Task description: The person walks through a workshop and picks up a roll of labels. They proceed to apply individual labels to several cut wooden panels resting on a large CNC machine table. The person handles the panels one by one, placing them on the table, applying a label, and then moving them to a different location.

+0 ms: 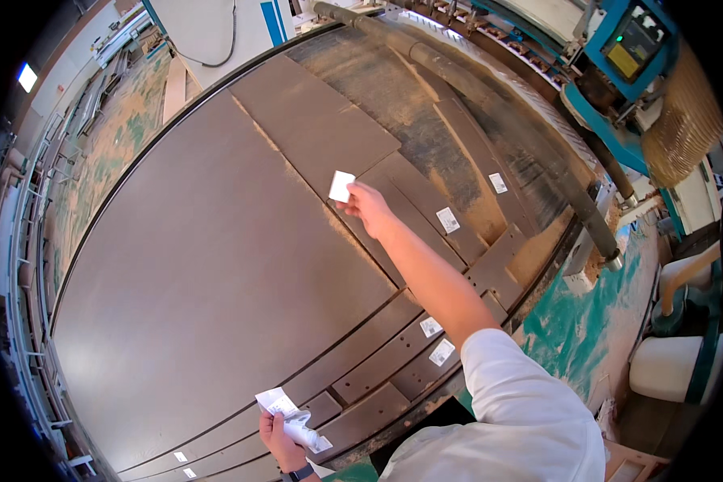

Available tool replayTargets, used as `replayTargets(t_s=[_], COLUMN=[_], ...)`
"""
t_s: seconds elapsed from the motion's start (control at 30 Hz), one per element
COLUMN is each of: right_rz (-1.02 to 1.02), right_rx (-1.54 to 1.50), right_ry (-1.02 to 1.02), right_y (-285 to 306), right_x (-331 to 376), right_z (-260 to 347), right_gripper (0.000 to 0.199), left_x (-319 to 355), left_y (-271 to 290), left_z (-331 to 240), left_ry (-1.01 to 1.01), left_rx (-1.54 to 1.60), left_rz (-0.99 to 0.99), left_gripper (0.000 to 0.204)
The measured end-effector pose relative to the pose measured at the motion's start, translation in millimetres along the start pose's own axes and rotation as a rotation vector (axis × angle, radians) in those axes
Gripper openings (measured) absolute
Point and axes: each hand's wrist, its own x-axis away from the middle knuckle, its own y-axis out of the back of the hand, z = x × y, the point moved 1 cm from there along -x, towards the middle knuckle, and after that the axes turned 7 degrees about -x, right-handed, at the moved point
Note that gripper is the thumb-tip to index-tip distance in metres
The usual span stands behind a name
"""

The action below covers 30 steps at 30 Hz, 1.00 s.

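Stretched out over the cut brown panels, my right hand (365,207) pinches a small white label (341,186) by its edge. Beneath it lies a brown panel (321,120) beside a sawdust-lined cut. At the near edge, my left hand (279,440) is closed on a bunch of white label strips (296,422), partly folded and curling. A dark watch band circles that wrist. Several panel pieces bear white labels, among them a label (447,219) right of my right forearm and a label (442,352) on a narrow drilled strip nearer me.
A large uncut-looking brown panel (177,257) spans the left of the machine bed. Sawdust (458,193) covers the far right area. A thick dark bar (490,88) crosses the bed; a blue machine head with a ribbed hose (687,120) stands at right.
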Motion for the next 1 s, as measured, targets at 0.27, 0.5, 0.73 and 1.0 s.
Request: replayTargets(t_s=[0.27,0.5,0.73,1.0], right_rz=[0.204,-0.19,0.145,0.778], right_rx=[-0.204,1.871,1.692,0.426], right_ry=[0.133,0.286,0.839,-0.27], right_y=[38.4,34.1,-4.4,-93.4], right_x=[-172.8,-159.6,-39.5,149.5], right_z=[21.6,101.9,-25.7,-22.7], right_gripper=[0.045,0.041,0.06,0.041], left_x=[5.5,22.4,-14.3,-36.0], left_y=[-33.0,-40.1,-92.8,-162.3], left_z=[14.1,19.8,-23.0,-92.9], left_ry=[0.053,0.086,0.011,-0.155], left_rx=[-0.201,-0.137,-0.023,0.063], left_rz=[-0.058,-0.137,-0.022,0.132], left_gripper=[0.016,0.018,0.033,0.033])
